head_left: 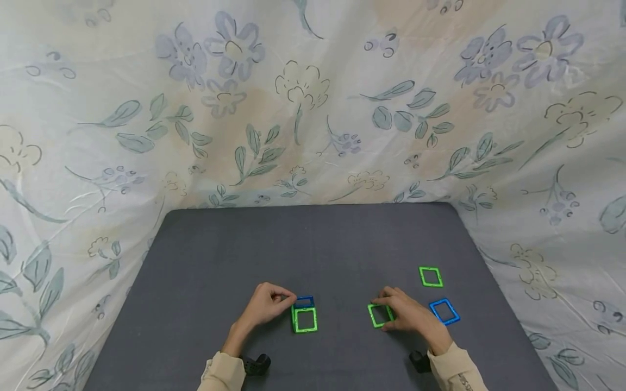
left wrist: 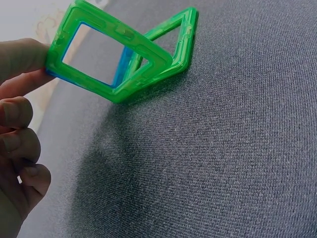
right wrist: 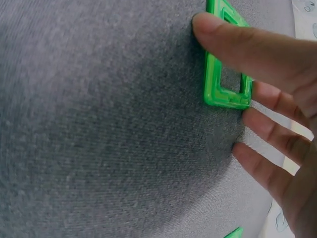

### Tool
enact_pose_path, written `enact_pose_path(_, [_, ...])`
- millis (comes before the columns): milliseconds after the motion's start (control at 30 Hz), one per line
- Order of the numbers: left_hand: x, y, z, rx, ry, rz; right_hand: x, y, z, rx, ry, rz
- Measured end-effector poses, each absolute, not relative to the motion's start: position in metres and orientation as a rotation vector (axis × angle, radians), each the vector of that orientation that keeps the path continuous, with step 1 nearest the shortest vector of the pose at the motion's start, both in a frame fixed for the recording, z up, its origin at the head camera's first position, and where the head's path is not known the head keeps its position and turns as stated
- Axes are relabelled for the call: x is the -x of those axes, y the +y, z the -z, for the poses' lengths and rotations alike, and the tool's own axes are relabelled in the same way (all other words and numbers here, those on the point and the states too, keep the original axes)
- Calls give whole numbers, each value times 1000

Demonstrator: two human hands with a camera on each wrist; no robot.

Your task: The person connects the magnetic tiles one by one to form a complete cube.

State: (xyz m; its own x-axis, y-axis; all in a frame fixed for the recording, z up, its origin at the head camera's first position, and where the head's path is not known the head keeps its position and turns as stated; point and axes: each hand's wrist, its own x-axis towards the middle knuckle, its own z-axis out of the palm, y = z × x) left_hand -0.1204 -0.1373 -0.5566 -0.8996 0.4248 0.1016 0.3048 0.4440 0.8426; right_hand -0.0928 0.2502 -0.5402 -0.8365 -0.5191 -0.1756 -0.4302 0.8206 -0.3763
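Floral sheet (head_left: 313,108) as backdrop on all sides, blue-grey flowers and green leaves; dark grey fabric-covered desk (head_left: 313,244) in front. No readable writing or brand marks on any piece; faint print on the right sleeve cuff, too small to read.

Left hand (head_left: 266,305): fingers curled, thumb and forefinger pinching the top edge of a green square frame tile (left wrist: 111,54), which the left wrist view shows tilted up off the desk. A blue square frame tile (head_left: 304,300) sits right behind it at the fingertips, touching it. A second green square tile (left wrist: 171,42) lies flat on the desk, joined to the tilted one along its lower edge.

Right hand (head_left: 408,315): fingers nearly straight and spread, resting on a flat green square tile (head_left: 380,315). Thumb tip at one edge, other fingers over the opposite side. Not lifted, no closed grip.

Just outboard of the right fingers: loose blue square tile (head_left: 444,311), flat. Beyond it, further from the person, another loose green square tile (head_left: 431,276), flat, clear of the hand.
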Motion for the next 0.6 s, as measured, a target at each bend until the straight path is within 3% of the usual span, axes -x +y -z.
enact_pose_path(600, [121, -137, 557, -683, 2574, -1450, 92, 254, 541, 783, 2747, 454])
